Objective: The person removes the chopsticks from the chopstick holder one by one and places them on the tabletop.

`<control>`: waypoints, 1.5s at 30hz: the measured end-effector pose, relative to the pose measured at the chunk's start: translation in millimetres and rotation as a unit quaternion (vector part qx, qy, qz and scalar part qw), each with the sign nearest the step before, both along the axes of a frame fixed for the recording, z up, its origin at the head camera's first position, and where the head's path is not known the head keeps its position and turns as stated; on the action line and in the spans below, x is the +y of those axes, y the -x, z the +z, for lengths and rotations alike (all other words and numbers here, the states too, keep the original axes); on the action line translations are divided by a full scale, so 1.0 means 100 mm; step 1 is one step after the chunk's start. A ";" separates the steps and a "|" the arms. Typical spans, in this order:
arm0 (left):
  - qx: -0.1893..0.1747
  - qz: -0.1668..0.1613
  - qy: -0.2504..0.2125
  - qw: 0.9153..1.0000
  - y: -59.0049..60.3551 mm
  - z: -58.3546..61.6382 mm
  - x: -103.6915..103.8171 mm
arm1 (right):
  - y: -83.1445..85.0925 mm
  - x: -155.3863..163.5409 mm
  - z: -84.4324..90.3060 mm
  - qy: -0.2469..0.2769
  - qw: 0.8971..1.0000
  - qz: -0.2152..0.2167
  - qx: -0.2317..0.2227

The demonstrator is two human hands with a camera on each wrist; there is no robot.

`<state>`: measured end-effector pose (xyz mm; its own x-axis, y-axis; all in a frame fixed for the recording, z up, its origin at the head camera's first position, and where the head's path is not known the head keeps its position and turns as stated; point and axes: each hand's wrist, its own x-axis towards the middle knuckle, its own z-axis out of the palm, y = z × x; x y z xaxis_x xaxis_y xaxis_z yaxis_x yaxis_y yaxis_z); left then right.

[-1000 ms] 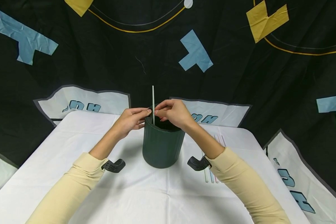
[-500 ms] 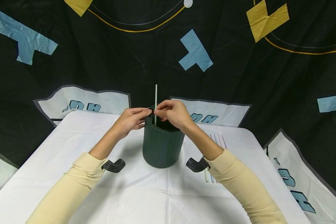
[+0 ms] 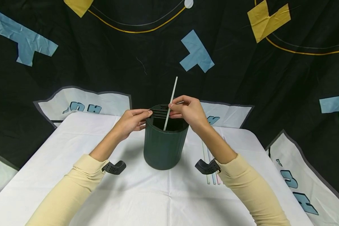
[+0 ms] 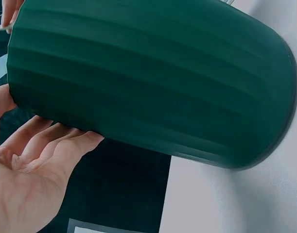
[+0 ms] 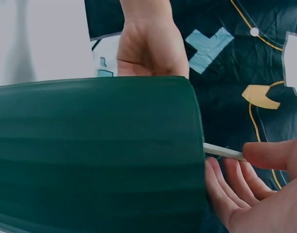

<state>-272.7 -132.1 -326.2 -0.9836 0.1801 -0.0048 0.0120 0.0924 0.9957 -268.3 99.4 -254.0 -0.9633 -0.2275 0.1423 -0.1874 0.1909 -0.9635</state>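
Straw (image 3: 170, 102), one, white, thin, tilted with its top leaning to the right; lower end inside the mouth of the cup, upper end standing clear above the rim. Cup (image 3: 163, 146), one, dark green, ribbed, upright near the middle of the table, with a slotted insert visible across its opening. Right hand (image 3: 190, 112), pinching the straw between thumb and fingertips just above the cup's rim; the right wrist view shows the straw (image 5: 223, 152) emerging past the cup's edge (image 5: 114, 150) toward the fingers (image 5: 270, 155). Left hand (image 3: 131, 121), resting against the left side of the cup at the rim, fingers bent round it; the left wrist view shows the fingers (image 4: 51, 145) lying against the ribbed wall (image 4: 153, 87). Spare straws (image 3: 212, 166), several, pale and coloured, lying side by side flat on the table to the right of the cup, partly hidden by the right forearm; exact count cannot be told. Table (image 3: 147, 197), one, covered with a white cloth showing fold creases. Backdrop (image 3: 101, 62), dark fabric behind and around the table, printed with light blue shapes, yellow patches, curved yellow lines and white panels bearing blue letters. Sleeves, two, cream-coloured, each with a black wrist mount (image 3: 114, 167).
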 end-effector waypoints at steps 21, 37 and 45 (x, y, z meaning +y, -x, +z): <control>-0.003 0.002 0.005 1.000 0.00 -0.02 -0.01 | 0.02 0.40 0.31 0.180 0.980 -0.076 0.046; 0.001 0.000 0.009 1.000 0.01 -0.03 -0.03 | 0.04 0.82 0.26 0.129 0.985 -0.113 0.019; 0.005 -0.002 0.010 1.000 0.02 -0.03 -0.02 | 0.16 1.12 -0.16 0.004 0.992 -0.121 -0.029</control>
<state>-274.7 -134.3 -329.1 -0.9829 0.1839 0.0004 0.0215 0.1126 0.9934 -284.0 211.4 -269.6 -0.9962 0.0129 0.0864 -0.0816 0.2156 -0.9731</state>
